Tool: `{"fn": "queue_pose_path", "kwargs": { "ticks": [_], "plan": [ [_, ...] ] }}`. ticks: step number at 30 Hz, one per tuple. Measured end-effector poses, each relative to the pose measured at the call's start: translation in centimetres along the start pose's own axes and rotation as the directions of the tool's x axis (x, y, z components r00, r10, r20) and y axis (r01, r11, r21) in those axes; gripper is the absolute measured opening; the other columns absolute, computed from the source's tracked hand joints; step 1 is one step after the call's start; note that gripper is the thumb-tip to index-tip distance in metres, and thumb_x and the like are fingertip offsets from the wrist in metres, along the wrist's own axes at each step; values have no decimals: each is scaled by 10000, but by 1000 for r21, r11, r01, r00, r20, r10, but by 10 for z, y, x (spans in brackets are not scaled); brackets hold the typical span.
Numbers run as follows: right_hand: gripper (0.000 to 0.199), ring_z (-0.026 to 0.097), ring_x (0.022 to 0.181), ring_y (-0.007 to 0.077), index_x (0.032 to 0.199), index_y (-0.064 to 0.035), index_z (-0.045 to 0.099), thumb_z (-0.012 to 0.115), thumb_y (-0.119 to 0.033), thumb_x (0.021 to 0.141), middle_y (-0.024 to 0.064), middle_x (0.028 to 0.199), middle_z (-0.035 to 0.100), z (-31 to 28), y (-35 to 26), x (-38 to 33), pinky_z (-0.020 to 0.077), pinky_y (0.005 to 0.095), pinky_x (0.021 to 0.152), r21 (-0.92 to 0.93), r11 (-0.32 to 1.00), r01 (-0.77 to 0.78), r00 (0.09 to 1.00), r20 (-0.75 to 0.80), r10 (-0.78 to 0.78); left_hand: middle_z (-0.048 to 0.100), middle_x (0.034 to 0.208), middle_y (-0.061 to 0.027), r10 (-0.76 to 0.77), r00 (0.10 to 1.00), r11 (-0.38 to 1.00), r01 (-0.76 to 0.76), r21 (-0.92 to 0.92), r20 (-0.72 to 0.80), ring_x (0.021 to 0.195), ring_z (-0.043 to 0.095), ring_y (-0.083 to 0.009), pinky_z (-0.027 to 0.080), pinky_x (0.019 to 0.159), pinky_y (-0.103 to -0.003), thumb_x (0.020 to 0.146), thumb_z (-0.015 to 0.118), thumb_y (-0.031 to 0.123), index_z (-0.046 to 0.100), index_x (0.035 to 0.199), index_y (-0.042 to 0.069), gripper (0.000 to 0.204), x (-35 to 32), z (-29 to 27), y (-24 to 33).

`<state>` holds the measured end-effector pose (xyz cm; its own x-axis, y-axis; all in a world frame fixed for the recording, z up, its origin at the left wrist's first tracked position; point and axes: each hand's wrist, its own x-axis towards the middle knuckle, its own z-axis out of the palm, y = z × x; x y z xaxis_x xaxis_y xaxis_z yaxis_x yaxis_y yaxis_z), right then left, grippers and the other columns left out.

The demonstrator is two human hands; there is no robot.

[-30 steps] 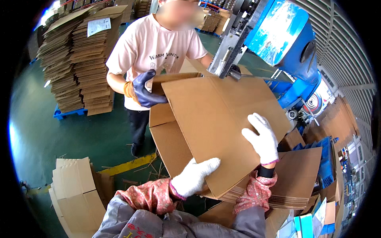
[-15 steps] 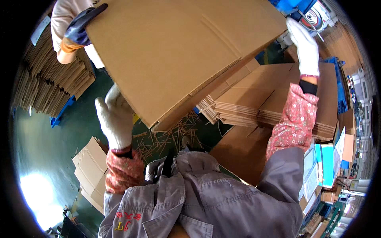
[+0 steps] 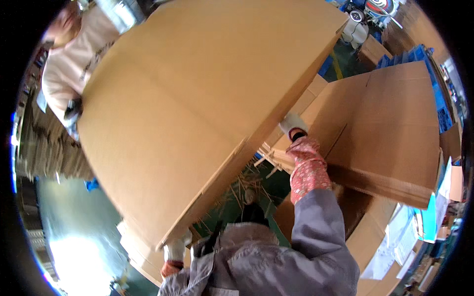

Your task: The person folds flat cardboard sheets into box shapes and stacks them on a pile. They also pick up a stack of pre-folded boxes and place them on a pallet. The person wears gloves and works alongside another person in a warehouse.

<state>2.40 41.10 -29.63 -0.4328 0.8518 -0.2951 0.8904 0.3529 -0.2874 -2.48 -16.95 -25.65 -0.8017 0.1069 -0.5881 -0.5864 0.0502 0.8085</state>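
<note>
Overhead, a big flattened cardboard sheet [image 3: 197, 108] is held tilted across the view. Its lower corner is gripped by the gloved left hand [image 3: 175, 250]; its right edge is met by the gloved right hand [image 3: 293, 124], grip hidden, cannot tell. Likely light, stiff but floppy when wide; best taken at opposite edges. A cardboard stack [image 3: 385, 133] lies right; a co-worker [image 3: 69, 69] stands behind.

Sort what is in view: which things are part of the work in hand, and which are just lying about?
In hand:
- large flat cardboard sheet
- left hand, white-gloved, at its lower edge
- right hand, white-gloved, at its right edge
- co-worker's gloved hand on the far edge

Lying about:
- stack of flat cardboard on the right
- cardboard piles far left
- papers lower right
</note>
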Motion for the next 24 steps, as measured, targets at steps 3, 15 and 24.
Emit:
{"fn": "queue_pose_path", "kwargs": {
  "ticks": [3,15,24],
  "plan": [
    [381,617,1104,379,1119,-61,676,568,-342,885,201,1169,651,43,4,47,498,482,924,281,959,-41,999,-23,49,614,920,-122,-133,989,984,140,111,-69,778,595,-277,479,633,-382,952,502,482,570,1090,50,459,-11,4,3],
    [552,451,1186,307,1272,-12,571,468,-431,928,123,1272,553,98,10,95,299,454,1016,-527,828,-193,981,-84,175,632,941,-175,-383,893,855,440,274,-236,797,627,-314,520,667,-445,934,562,435,566,1105,38,433,-31,-10,30],
    [986,358,1355,403,1421,70,318,755,-465,717,309,1437,375,240,-32,-239,256,442,1150,520,413,-748,662,536,524,663,990,-190,-354,926,775,369,513,-132,769,669,-273,567,684,-398,947,584,328,543,1202,23,399,-51,13,41]
  ]
}}
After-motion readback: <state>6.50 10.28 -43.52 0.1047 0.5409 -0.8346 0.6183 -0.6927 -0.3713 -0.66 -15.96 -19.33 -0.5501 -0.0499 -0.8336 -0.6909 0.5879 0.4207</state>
